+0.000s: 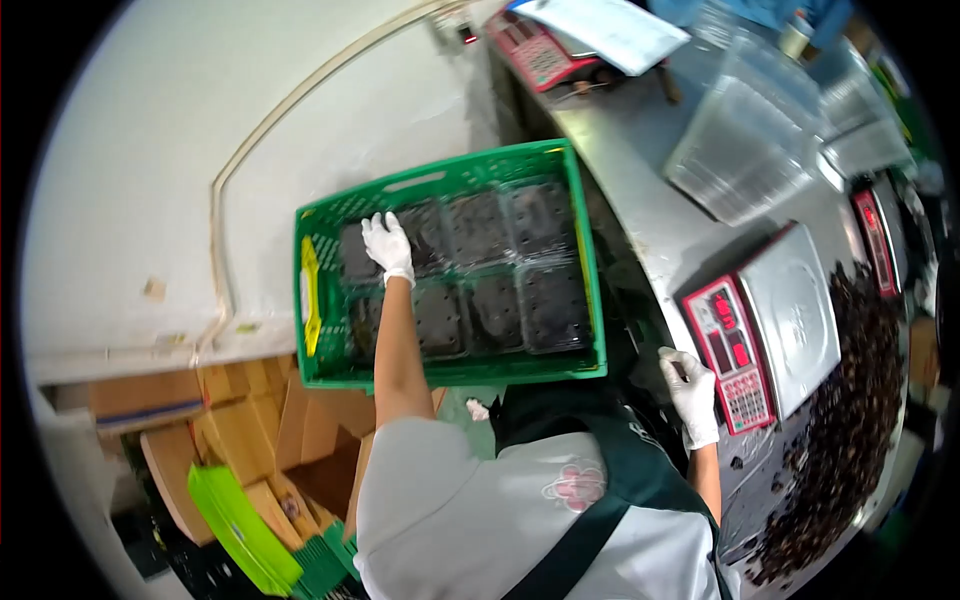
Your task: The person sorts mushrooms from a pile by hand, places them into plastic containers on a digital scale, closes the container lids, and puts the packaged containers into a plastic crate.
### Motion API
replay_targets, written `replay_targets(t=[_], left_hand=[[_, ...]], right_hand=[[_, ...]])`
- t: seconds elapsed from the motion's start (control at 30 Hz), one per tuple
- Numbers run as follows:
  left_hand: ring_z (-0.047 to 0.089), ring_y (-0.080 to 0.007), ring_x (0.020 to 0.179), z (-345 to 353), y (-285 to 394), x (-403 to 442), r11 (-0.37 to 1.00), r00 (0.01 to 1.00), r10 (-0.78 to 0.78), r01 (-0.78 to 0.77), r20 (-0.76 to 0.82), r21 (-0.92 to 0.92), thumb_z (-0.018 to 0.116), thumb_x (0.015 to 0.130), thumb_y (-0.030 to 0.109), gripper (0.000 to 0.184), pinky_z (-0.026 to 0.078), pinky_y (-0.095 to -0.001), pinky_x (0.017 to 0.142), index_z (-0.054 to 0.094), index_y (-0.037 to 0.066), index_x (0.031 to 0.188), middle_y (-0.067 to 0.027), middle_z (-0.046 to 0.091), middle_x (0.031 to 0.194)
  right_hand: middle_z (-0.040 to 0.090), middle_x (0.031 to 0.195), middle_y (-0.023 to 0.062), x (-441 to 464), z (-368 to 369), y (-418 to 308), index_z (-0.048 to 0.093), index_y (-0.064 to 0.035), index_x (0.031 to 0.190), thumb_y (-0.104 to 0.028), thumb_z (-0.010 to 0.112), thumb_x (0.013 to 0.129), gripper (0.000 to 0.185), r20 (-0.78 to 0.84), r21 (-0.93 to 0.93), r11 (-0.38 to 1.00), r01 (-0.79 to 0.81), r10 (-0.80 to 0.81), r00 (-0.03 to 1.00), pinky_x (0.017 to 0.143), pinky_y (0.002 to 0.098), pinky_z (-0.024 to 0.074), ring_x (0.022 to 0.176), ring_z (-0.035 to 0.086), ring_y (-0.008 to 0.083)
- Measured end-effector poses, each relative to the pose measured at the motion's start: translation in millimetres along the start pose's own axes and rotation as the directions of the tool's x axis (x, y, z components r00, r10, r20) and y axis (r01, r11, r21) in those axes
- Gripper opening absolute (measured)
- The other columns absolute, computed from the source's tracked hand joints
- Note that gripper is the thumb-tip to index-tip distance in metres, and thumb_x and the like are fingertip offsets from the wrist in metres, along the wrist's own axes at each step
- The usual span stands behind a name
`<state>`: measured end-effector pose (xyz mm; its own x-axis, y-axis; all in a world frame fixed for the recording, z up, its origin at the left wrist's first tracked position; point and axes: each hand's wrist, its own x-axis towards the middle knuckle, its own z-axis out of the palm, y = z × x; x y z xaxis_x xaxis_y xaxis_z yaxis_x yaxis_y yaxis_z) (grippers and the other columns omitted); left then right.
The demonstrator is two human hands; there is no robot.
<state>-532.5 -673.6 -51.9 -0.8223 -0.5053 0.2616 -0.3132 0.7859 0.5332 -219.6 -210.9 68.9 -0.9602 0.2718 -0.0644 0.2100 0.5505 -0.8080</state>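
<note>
My left hand (390, 247), in a white glove, reaches into a green plastic crate (450, 372). Its fingers are stretched out over a clear plastic pack of dark contents (362, 252) at the crate's far left. Several similar packs (480, 225) lie in two rows there, with small holes in their tops. My right hand (692, 397), also gloved in white, is at the table edge beside a red digital scale (745, 395). Its thumb and fingers curl together in a pinch; anything between them is too small to make out.
A heap of dark brown pieces (845, 420) spreads over the metal table (640, 190) beyond the scale. Stacked clear containers (745, 130), a second scale (535, 50) under papers (610, 30) and a third scale (877, 240) stand farther off. Cardboard boxes (240, 425) lie at lower left.
</note>
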Motion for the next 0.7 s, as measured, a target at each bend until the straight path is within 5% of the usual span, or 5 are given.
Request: replay_targets(t=[0.17,0.27,0.43,0.53,0.7], left_hand=[[0.054,-0.0278,0.116,-23,214,-47,0.675,0.841,0.498,-0.529,-0.212,-0.514,0.060,0.091,0.009,0.027,0.040,-0.0370,0.102,0.060,-0.001,0.115,-0.0154,0.060,0.121],[0.050,-0.0304,0.123,-34,317,-79,0.364,0.568,0.781,-0.752,-0.260,-0.550,0.057,0.094,0.012,0.033,0.037,-0.0392,0.106,0.056,0.000,0.125,-0.0172,0.054,0.132],[0.036,-0.0346,0.134,-32,438,-123,-0.037,0.068,0.959,-0.932,-0.275,-0.362,0.048,0.098,0.019,0.046,0.029,-0.0434,0.110,0.041,0.001,0.140,-0.0176,0.040,0.144],[0.035,-0.0359,0.135,-7,469,-127,-0.066,-0.054,0.997,-0.957,-0.048,-0.284,0.046,0.098,0.022,0.048,0.026,-0.0431,0.112,0.040,0.002,0.141,-0.0204,0.040,0.144],[0.058,-0.0298,0.106,12,491,-99,0.011,-0.056,0.989,-0.895,0.138,-0.446,0.056,0.092,0.018,0.027,0.038,-0.0401,0.096,0.063,0.006,0.115,-0.0130,0.065,0.111]], right_hand=[[0.070,0.087,0.0118,-17,-15,-4,0.069,-0.0069,0.092,-0.020,0.065,0.086,0.015,-0.058,-0.043,0.999,0.011,-0.014,0.998,0.072,0.0349,0.0533,0.079,0.068,0.0255],[0.067,0.078,0.0116,-33,-17,14,0.069,-0.0087,0.090,-0.022,0.063,0.086,0.015,-0.109,-0.131,0.991,0.024,-0.038,0.993,0.068,0.0382,0.0521,0.075,0.066,0.0283],[0.065,0.075,0.0106,-69,-34,33,0.068,-0.0112,0.092,-0.025,0.064,0.085,0.016,-0.220,-0.153,0.982,-0.115,0.079,0.972,0.066,0.0385,0.0524,0.071,0.065,0.0292],[0.065,0.077,0.0125,-100,-44,50,0.068,-0.0097,0.091,-0.027,0.062,0.085,0.019,-0.330,-0.059,0.985,-0.159,0.131,0.935,0.068,0.0408,0.0517,0.074,0.065,0.0316],[0.067,0.082,0.0149,-158,-60,77,0.065,-0.0100,0.093,-0.031,0.058,0.088,0.022,-0.393,0.001,0.915,-0.404,0.372,0.841,0.073,0.0442,0.0512,0.080,0.065,0.0349]])
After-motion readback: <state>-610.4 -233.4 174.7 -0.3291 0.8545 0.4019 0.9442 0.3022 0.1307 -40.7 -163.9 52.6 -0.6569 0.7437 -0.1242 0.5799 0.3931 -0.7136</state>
